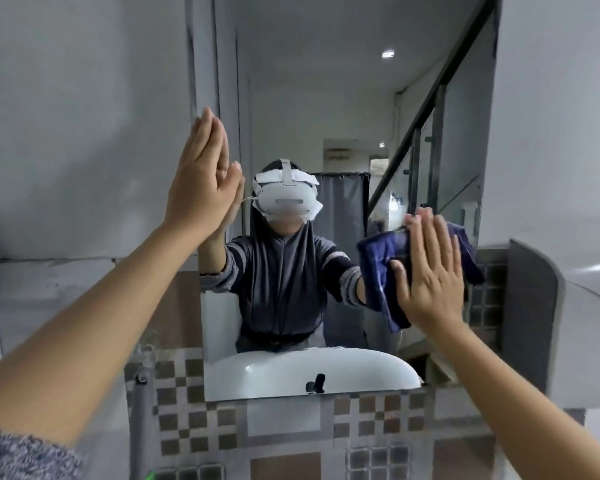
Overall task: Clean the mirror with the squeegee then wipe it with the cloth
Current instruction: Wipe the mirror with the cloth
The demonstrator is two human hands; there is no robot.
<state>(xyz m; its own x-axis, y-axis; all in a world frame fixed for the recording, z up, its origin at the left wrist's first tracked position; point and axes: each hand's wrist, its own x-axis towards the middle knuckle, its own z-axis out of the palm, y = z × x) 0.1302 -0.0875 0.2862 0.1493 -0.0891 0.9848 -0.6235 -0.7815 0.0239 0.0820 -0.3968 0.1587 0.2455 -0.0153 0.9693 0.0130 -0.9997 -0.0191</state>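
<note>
Cloth (378, 268) under flat right hand (430, 271), seemingly on mirror (326, 116)

- Mirror (326, 116): tall, frameless rectangle fixed upright on the wall, lower edge just above checkered tiles; glass reflecting clearly.
- Cloth (378, 271): dark blue, crumpled, pressed flat against the mirror's lower right area under the right hand (430, 271), edges hanging out beyond the palm on both sides.

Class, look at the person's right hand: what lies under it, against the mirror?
A blue cloth lies under the flat right hand, pressed to the mirror. The hand covers the cloth's middle.
</note>
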